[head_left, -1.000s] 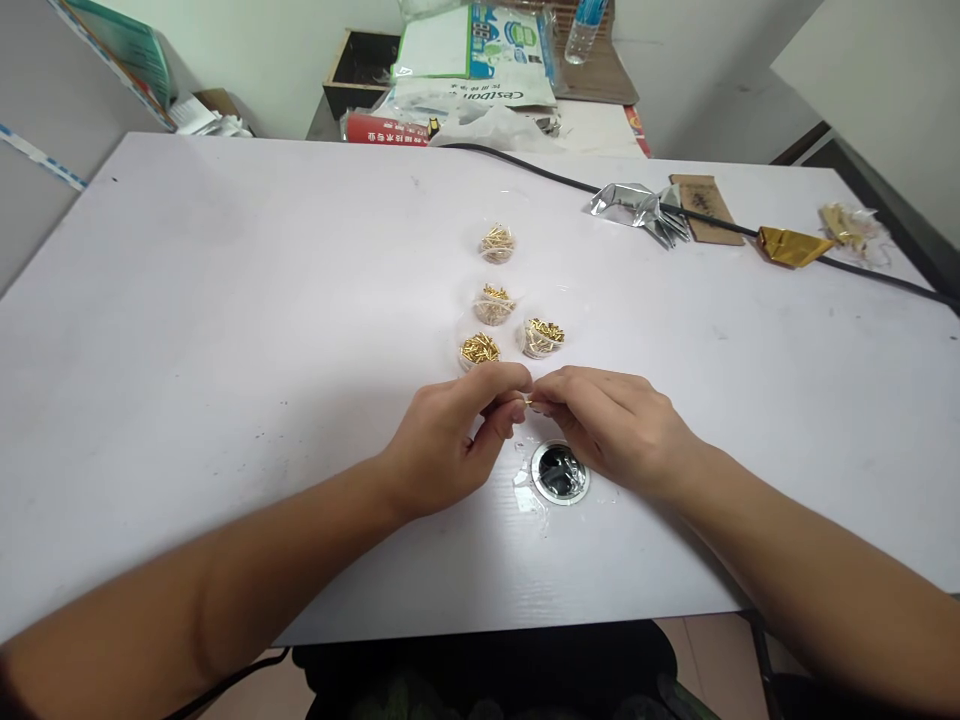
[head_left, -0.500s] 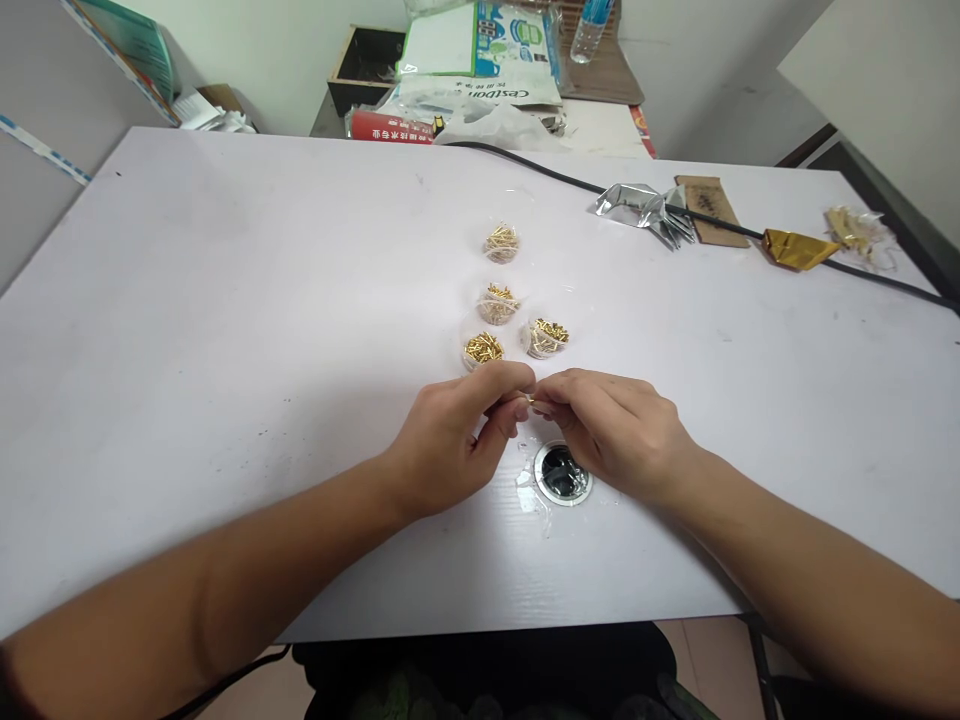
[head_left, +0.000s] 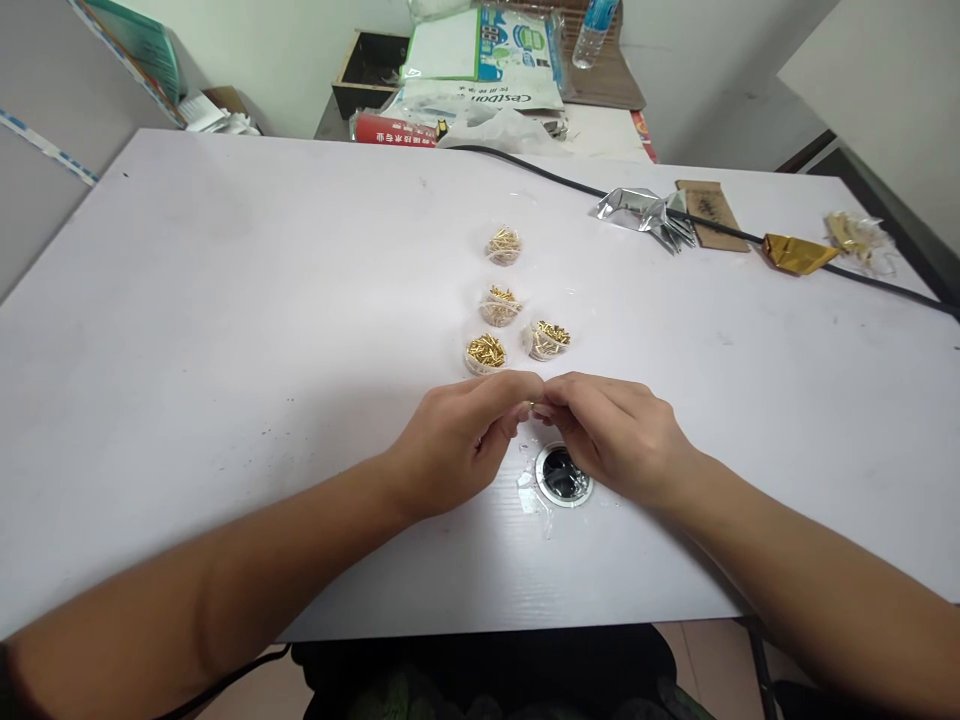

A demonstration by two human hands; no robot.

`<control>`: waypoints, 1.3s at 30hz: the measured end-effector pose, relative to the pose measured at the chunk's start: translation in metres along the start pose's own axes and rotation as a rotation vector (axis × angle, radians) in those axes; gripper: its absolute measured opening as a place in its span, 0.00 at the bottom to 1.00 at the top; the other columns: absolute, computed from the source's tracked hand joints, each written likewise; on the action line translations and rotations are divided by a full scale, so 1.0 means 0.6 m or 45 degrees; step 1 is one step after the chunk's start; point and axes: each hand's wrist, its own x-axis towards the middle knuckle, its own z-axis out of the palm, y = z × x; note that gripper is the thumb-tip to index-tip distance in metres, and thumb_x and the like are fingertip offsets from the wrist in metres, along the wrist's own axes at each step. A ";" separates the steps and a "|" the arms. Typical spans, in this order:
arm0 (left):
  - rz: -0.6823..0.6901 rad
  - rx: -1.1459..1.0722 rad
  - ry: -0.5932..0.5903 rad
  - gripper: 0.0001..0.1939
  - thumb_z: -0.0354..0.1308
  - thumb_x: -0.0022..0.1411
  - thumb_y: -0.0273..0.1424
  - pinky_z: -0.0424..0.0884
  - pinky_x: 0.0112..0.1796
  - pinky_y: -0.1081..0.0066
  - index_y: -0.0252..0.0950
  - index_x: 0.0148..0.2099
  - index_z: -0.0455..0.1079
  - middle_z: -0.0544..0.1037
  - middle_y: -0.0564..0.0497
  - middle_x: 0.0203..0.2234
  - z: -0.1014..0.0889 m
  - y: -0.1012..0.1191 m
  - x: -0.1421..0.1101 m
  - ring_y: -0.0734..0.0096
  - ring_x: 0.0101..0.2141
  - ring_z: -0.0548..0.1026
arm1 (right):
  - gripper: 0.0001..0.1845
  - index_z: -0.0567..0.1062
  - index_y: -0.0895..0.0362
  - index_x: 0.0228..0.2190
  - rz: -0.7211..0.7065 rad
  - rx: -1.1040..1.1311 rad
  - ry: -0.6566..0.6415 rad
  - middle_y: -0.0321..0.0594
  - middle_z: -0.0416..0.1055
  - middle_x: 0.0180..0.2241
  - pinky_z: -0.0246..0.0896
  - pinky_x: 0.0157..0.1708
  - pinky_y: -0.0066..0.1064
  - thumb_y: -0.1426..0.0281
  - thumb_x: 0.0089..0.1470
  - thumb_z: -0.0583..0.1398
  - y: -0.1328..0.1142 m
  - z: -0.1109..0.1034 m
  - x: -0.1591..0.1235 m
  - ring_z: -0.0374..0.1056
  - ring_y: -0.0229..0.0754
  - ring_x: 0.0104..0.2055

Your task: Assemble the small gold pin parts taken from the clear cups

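Note:
My left hand [head_left: 461,445] and my right hand [head_left: 626,430] meet over the table, fingertips pinched together. Between them shows a glint of a tiny gold-coloured metal piece [head_left: 532,404]; the fingers cover most of it. Just beyond my hands stand small clear cups holding slim gold metal pins: a near left cup [head_left: 486,354], a right cup [head_left: 549,341], a middle cup [head_left: 500,306] and a far cup [head_left: 503,246]. Under my right hand, partly covered by it, is a round black disc with a silver rim [head_left: 564,475], with clear plastic film or liquid beside it.
A black cable [head_left: 555,178] crosses the back right of the white table [head_left: 225,300]. Along it lie a silver foil bag [head_left: 637,208], a cardboard piece [head_left: 712,215], a gold foil packet [head_left: 799,254] and a clear bag [head_left: 862,240]. Behind the table stands a water bottle [head_left: 592,40].
My left index finger and thumb have shifted slightly, and the hands have drawn a little closer at the fingertips. Less of the gold piece shows. The cups stay put.

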 end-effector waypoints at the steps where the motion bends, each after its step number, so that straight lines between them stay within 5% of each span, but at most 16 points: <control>1: 0.022 0.007 0.001 0.13 0.51 0.62 0.16 0.68 0.28 0.82 0.39 0.45 0.64 0.76 0.56 0.29 0.000 0.000 0.000 0.82 0.26 0.72 | 0.11 0.67 0.57 0.35 0.011 0.008 -0.005 0.36 0.73 0.26 0.64 0.24 0.26 0.84 0.58 0.52 -0.001 0.000 0.000 0.67 0.35 0.25; 22: 0.149 0.131 -0.054 0.12 0.49 0.63 0.16 0.66 0.27 0.82 0.38 0.44 0.62 0.72 0.57 0.26 -0.004 -0.004 0.002 0.82 0.25 0.67 | 0.08 0.69 0.58 0.33 0.074 0.200 -0.133 0.35 0.69 0.25 0.61 0.24 0.23 0.79 0.61 0.52 0.005 -0.011 0.009 0.63 0.32 0.23; 32: 0.180 0.151 0.285 0.10 0.54 0.65 0.20 0.74 0.32 0.79 0.36 0.47 0.66 0.78 0.53 0.29 -0.007 -0.006 -0.002 0.78 0.29 0.77 | 0.04 0.69 0.58 0.37 0.098 0.382 0.032 0.40 0.72 0.30 0.66 0.29 0.28 0.78 0.62 0.56 0.033 -0.012 0.005 0.69 0.36 0.30; 39: 0.236 0.475 0.451 0.08 0.58 0.63 0.18 0.74 0.33 0.76 0.35 0.41 0.71 0.80 0.52 0.29 -0.035 -0.007 0.028 0.76 0.29 0.75 | 0.05 0.67 0.56 0.38 0.124 0.441 0.164 0.40 0.72 0.30 0.68 0.29 0.29 0.76 0.64 0.53 0.040 -0.006 0.004 0.70 0.37 0.31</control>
